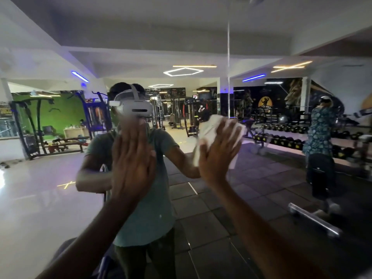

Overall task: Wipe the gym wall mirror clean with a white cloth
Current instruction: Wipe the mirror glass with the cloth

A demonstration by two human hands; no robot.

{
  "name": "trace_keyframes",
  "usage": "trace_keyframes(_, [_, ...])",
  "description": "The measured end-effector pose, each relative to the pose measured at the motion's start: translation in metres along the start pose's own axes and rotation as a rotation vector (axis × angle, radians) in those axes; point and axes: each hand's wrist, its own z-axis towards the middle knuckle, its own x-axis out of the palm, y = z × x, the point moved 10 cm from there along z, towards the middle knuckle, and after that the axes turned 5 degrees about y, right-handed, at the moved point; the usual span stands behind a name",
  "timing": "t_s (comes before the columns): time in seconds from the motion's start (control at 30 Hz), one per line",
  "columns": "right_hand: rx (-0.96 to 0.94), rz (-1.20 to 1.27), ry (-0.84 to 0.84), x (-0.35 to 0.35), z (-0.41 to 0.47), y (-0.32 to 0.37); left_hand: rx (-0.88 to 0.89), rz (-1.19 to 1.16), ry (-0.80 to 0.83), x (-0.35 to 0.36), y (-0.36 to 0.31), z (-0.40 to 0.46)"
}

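1. Mirror [60, 188]: the gym wall mirror fills the whole head view. It reflects the person wiping, the weight machines and the dumbbell racks. A vertical seam [228, 77] between panels runs down right of centre.
2. White cloth [211, 129]: it lies bunched between the right hand [218, 150] and the glass, just left of the seam, at about the height of the reflected head.
3. Right hand: fingers extended and spread, palm pressing the cloth flat against the mirror. No finger curls round the cloth.
4. Left hand [131, 162]: fingers straight and together, palm toward the glass, holding nothing. Contact with the mirror cannot be confirmed.
5. Progress (judgement): wiping is under way in the middle band of the panel. No streaks or smears are distinguishable at this image quality, so the cleaned area cannot be mapped.
6. Remaining (judgement): the upper, lower and far-left areas, and the panel beyond the seam, probably still need passes.
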Motion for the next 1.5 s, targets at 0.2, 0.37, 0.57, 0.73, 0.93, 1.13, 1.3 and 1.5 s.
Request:
trace_keyframes(0.2, [-0.515,-0.066,0.115,0.007,-0.020,-0.015,0.052,0.072,0.040,0.032,-0.034,0.019])
trace_keyframes(0.37, [0.136,0.072,-0.080,-0.024,0.067,-0.185,0.079,0.100,0.015,0.032,-0.033,0.017])
trace_keyframes(0.57, [0.070,0.068,-0.063,0.001,0.007,-0.099,0.069,0.032,0.013,0.052,-0.088,0.015])
trace_keyframes(0.73, [-0.232,0.047,0.001,-0.004,0.027,-0.133,0.123,0.087,0.058,0.077,-0.111,0.014])
trace_keyframes(0.93, [0.371,0.168,-0.161,-0.020,0.083,-0.224,0.117,0.088,0.049,0.079,-0.110,0.013])
trace_keyframes(1.13, [-0.256,-0.064,0.070,0.007,0.010,-0.115,0.109,0.084,0.040,0.080,-0.111,0.012])
trace_keyframes(1.3, [0.185,0.043,-0.131,-0.027,0.110,-0.221,0.127,0.127,0.036,0.081,-0.109,0.012])
trace_keyframes(1.5, [-0.071,0.019,-0.039,0.001,0.021,-0.096,0.123,0.143,0.026,0.081,-0.110,0.011])
